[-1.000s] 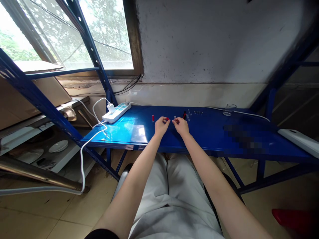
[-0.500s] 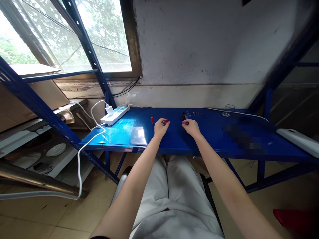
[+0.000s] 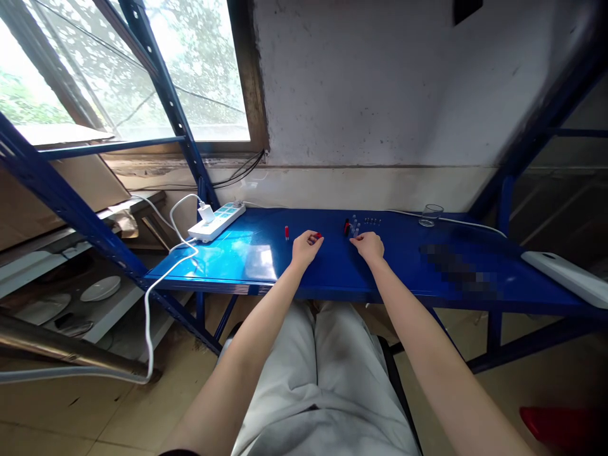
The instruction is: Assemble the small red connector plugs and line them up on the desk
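My left hand (image 3: 306, 246) is closed on a small red object (image 3: 318, 235) over the middle of the blue table (image 3: 327, 272). Left of it, a small red-and-white tube (image 3: 287, 233) stands upright. My right hand (image 3: 368, 246) has its fingers pinched together beside a cluster of small clear pieces (image 3: 355, 225); whatever is between the fingertips is too small to make out. Next to that cluster are small red and black pieces (image 3: 347, 227). Several tiny pieces (image 3: 372, 221) lie in rows behind my right hand.
A white power strip (image 3: 218, 221) with a plugged-in cable is at the table's left end. Toward the back right stands a clear glass (image 3: 430, 215). A blurred dark patch and a white device (image 3: 565, 276) are farther right.
The dark red piece seen at my right fingertips is no longer visible there. My right hand has shifted slightly, and the view has moved a little. My left hand still holds the red object.
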### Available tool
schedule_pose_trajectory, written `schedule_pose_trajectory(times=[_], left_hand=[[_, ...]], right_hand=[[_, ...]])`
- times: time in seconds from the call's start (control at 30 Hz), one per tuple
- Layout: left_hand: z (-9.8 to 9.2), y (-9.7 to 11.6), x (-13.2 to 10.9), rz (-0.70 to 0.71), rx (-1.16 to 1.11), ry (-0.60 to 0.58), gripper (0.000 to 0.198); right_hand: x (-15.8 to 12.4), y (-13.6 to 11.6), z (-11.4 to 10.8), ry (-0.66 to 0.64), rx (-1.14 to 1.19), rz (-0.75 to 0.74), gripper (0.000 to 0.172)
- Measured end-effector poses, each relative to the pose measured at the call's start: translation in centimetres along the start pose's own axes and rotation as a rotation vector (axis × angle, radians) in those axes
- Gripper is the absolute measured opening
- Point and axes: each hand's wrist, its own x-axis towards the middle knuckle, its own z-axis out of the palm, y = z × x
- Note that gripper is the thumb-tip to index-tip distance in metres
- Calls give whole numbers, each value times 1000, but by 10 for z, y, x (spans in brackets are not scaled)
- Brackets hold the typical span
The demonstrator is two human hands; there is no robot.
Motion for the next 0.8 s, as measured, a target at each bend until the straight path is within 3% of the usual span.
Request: schedule_pose_trajectory(times=[0.2, 0.53, 0.8], left_hand=[[9, -1, 7, -70, -101, -11, 27], [60, 8, 32, -55, 216, -155, 11], [89, 6, 40, -116, 328, -83, 11]], right_hand=[[0, 6, 5, 37, -43, -24, 23], [0, 9, 8, 75, -39, -9, 23], [-2, 11, 6, 82, -15, -32, 22]])
